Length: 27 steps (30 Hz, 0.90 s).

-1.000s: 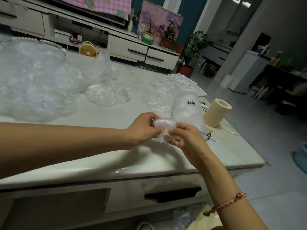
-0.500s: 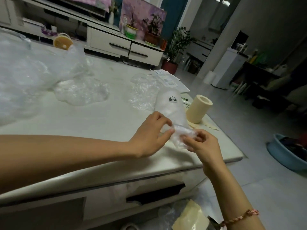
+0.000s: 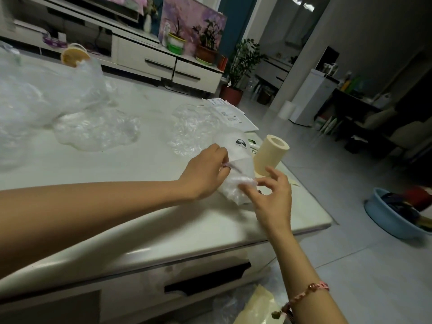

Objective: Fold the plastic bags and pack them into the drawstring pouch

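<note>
— Since a second ago, both your hands have moved away from you. The folded bag (image 3: 243, 182) was in front of the drawstring pouch (image 3: 230, 146) and is now at its mouth.

— And the hands themselves?

— Your left grip (image 3: 205, 171) pinches the pouch's open rim. Your right grip (image 3: 273, 197) pinches the folded bag between thumb and forefinger, with the other fingers spread. I cannot tell whether the bag is partly inside yet. The pouch lies on the bench (image 3: 140, 164), towards its right end.

— What's close by?

— The tape roll (image 3: 272, 155) stands upright just beside the pouch, on its right and near your right fingers. A loose bag (image 3: 191, 129) lies against the pouch's far left side, with papers (image 3: 231, 113) beyond it. A crumpled bag (image 3: 98, 129) and a big plastic heap (image 3: 35, 97) sit well apart to the left.

— Room to move?

— There is bare bench between your left forearm and the crumpled bag. The front edge runs under both forearms, and the right corner is near your right wrist — past it is floor and a blue basin (image 3: 397, 216).
</note>
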Motion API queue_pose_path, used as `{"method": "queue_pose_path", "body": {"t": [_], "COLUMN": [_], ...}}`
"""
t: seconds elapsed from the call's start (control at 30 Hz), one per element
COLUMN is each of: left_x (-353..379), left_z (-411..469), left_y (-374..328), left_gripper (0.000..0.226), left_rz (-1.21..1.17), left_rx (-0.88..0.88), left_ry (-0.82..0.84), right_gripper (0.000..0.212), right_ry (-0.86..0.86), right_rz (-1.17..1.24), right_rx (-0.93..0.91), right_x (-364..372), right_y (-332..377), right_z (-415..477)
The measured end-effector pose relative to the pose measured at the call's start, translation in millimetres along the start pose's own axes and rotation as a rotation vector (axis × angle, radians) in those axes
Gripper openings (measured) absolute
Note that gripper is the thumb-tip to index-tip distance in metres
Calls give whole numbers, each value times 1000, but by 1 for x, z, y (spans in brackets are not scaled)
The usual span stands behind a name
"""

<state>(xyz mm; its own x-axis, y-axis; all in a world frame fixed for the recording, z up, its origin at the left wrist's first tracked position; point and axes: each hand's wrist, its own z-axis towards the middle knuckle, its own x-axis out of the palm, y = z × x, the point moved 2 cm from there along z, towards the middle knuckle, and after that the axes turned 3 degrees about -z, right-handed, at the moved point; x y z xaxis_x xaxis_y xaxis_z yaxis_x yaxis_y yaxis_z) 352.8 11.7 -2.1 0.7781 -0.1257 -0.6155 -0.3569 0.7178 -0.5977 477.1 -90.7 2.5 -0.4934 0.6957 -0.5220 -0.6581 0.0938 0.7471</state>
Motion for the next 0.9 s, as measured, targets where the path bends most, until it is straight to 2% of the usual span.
{"method": "queue_pose_path", "body": {"t": [0.17,0.23,0.33,0.4,0.47,0.53,0.6,0.63,0.73,0.83,0.9], "left_x": [-8,-9,-11,-13,-15,-15,-13,-11,-6,-17,-27], "left_z": [-1,-2,-4,-4,-5,-8,-15,-19,-24,-14,-10], "left_y": [-1,-4,-2,-1,0,4,9,11,13,18,29], "left_gripper": [21,25,25,23,22,23,25,25,25,26,32], "left_rz": [-120,-112,-101,-102,-112,-96,-65,-57,26,360,496], "left_rx": [130,156,159,137,130,157,195,214,191,143,146], "left_ry": [72,70,72,91,124,175,241,269,314,339,342], "right_gripper": [23,22,44,47,40,39,48,44,15,21,25], "right_ry": [45,-46,-261,-351,-385,-344,-283,-247,-213,57,204], "right_rz": [-153,-256,-363,-406,-449,-451,-450,-481,-643,-899,-927], "right_rx": [-224,-307,-460,-549,-636,-677,-668,-641,-514,-234,-136], "right_x": [16,26,38,45,50,54,59,62,72,83,85], "right_y": [-4,-3,4,9,14,18,19,18,20,27,32], "right_z": [12,10,12,15,18,22,24,24,26,30,32]}}
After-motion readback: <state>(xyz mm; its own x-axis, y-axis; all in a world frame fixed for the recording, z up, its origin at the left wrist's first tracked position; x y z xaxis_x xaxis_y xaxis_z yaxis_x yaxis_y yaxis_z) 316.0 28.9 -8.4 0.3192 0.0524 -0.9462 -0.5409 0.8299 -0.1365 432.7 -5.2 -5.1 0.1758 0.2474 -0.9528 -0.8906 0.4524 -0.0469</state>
